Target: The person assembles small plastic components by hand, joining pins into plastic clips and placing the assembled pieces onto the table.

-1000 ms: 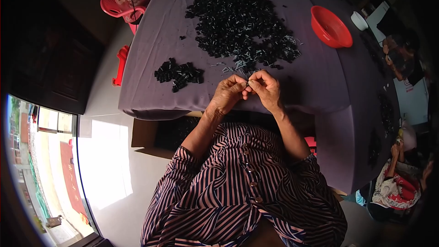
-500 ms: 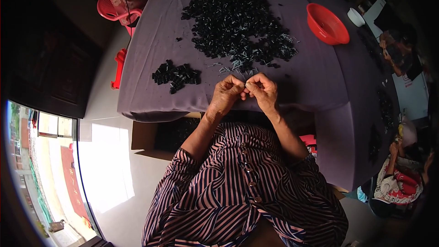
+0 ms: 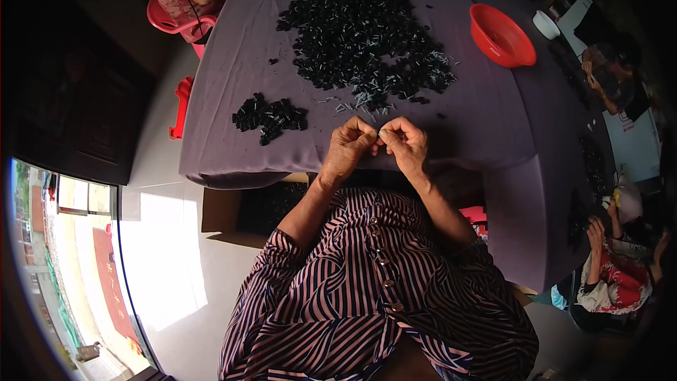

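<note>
So both hands are pinched together right at the near edge of the desk (image 3: 233, 77), which is draped in purple cloth. The left hand (image 3: 347, 147) and right hand (image 3: 405, 142) meet fingertip to fingertip, fingers narrow and closed on a tiny pale piece (image 3: 381, 132) held between them. It's too small to say for sure what it is, maybe a little clip or plug.

Just beyond the hands sits the big heap of small black parts (image 3: 360, 35), with a few pale grey bits (image 3: 352, 104) scattered at its near edge. A smaller pile of black parts (image 3: 270, 116) lies off to the left, well apart from the heap. A red bowl (image 3: 502, 35) sits to the right.

My guess: these bits are light, stiff plastic, easy to drop, so a fingertip pinch at the ends is the way to hold one.
</note>
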